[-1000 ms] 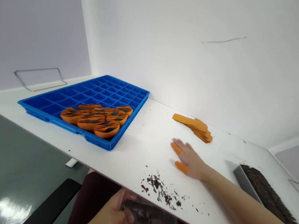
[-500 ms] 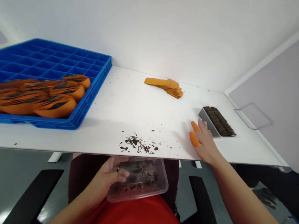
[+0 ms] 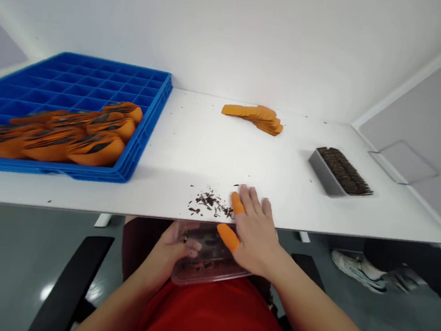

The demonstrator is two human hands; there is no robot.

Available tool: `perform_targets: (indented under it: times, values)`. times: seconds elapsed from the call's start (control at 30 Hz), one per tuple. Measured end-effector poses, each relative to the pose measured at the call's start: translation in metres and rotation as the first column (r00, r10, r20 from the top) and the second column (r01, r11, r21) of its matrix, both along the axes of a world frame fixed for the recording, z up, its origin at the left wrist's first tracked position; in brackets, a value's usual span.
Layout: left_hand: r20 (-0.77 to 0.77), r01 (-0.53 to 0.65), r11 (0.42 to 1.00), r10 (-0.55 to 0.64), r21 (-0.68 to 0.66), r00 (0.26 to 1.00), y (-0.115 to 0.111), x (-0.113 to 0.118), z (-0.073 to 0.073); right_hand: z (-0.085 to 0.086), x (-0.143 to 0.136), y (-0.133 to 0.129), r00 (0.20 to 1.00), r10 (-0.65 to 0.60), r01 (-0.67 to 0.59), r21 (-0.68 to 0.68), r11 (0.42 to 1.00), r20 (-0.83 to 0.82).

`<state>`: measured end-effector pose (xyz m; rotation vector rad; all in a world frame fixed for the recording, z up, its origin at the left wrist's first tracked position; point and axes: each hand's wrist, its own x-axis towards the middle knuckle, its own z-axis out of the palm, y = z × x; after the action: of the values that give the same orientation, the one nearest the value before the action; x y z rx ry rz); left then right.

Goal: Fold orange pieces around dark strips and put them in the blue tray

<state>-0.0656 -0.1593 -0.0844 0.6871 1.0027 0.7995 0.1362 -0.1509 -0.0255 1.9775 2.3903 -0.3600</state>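
Observation:
My left hand (image 3: 175,252) grips the left side of a clear plastic box (image 3: 210,276) below the table's front edge; dark flakes lie inside it. My right hand (image 3: 255,229) is spread, palm down, at the table edge, with orange covers on its thumb and index finger. Its thumb hangs over the box, and its fingertips are just right of a scatter of dark flakes (image 3: 209,202). Nothing shows in its grasp.
A blue compartment tray (image 3: 146,122) at the left holds bundles of orange pieces with dark contents (image 3: 97,148). A fanned stack of orange pieces (image 3: 254,115) lies at the back. At the right, a grey container (image 3: 326,174) holds dark strips (image 3: 346,172).
My right hand has moved left from beside the grey container to the dark flakes. The view has shifted slightly. My left hand still grips the box.

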Motion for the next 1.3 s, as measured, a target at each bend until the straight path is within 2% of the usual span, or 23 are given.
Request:
perform_targets:
  times: [0.1, 0.23, 0.37, 0.43, 0.5, 0.6, 0.7, 0.77, 0.83, 0.87, 0.97, 1.03, 1.07, 1.13, 1.23, 1.3]
  values:
    - [0.028, 0.03, 0.999, -0.031, 0.024, 0.999, 0.001, -0.003, 0.002, 0.004, -0.009, -0.01, 0.988, 0.116, -0.118, -0.013, 0.993, -0.103]
    - [-0.024, 0.009, 1.0, -0.009, -0.008, 1.0, 0.003, -0.009, 0.005, 0.011, 0.017, 0.006, 0.945, 0.23, -0.215, 0.087, 0.973, -0.233]
    - [-0.012, -0.027, 0.999, 0.027, -0.038, 1.0, 0.006, -0.007, 0.003, 0.005, 0.028, 0.043, 0.977, 0.147, -0.125, 0.141, 0.982, -0.157]
    - [0.019, -0.023, 0.999, 0.024, -0.032, 1.0, 0.007, -0.004, 0.002, -0.001, 0.019, 0.048, 0.978, 0.189, -0.177, 0.118, 0.977, -0.092]
    - [0.052, -0.015, 1.0, 0.015, -0.014, 0.999, 0.007, -0.002, 0.002, -0.004, 0.006, 0.04, 0.953, 0.297, -0.291, 0.094, 0.952, -0.055]
    - [0.078, -0.003, 1.0, 0.001, 0.021, 0.997, 0.007, -0.001, 0.005, -0.002, -0.01, 0.014, 0.905, 0.42, -0.415, 0.086, 0.906, -0.066]
    - [0.098, 0.014, 0.998, -0.019, 0.054, 0.995, 0.006, -0.004, 0.009, 0.005, -0.012, -0.008, 0.861, 0.491, -0.486, 0.066, 0.871, -0.131]
    - [0.116, 0.02, 0.998, -0.026, 0.057, 0.993, 0.005, -0.007, 0.01, 0.012, -0.005, -0.012, 0.81, 0.555, -0.558, 0.043, 0.829, -0.19]
    - [0.108, 0.014, 0.999, -0.018, 0.037, 0.994, 0.005, -0.01, 0.009, 0.018, 0.003, -0.004, 0.765, 0.595, -0.603, 0.051, 0.796, -0.246]
    - [0.091, 0.007, 1.0, -0.009, 0.02, 0.996, 0.005, -0.011, 0.008, 0.021, 0.007, 0.005, 0.768, 0.585, -0.589, 0.071, 0.805, -0.259]
    - [0.029, -0.013, 1.0, 0.014, -0.027, 0.999, 0.005, -0.014, 0.004, 0.019, 0.006, 0.041, 0.867, 0.457, -0.441, 0.12, 0.889, -0.197]
    - [0.013, -0.016, 0.999, 0.016, -0.041, 1.0, 0.006, -0.015, 0.002, 0.013, -0.002, 0.061, 0.888, 0.445, -0.437, 0.089, 0.895, -0.113]
    - [0.015, -0.014, 0.999, 0.015, -0.04, 1.0, 0.006, -0.015, 0.002, 0.01, -0.008, 0.067, 0.877, 0.474, -0.468, 0.08, 0.88, -0.085]
    - [0.029, -0.005, 1.0, 0.005, -0.029, 1.0, 0.007, -0.014, 0.003, 0.006, -0.018, 0.068, 0.813, 0.578, -0.574, 0.07, 0.816, -0.064]
    - [0.073, 0.015, 1.0, -0.017, 0.025, 0.997, 0.007, -0.014, 0.005, 0.008, -0.026, 0.05, 0.699, 0.709, -0.706, 0.072, 0.705, -0.096]
    - [0.127, 0.027, 0.997, -0.037, 0.078, 0.991, 0.007, -0.014, 0.008, 0.012, -0.027, 0.034, 0.648, 0.751, -0.752, 0.048, 0.657, -0.13]
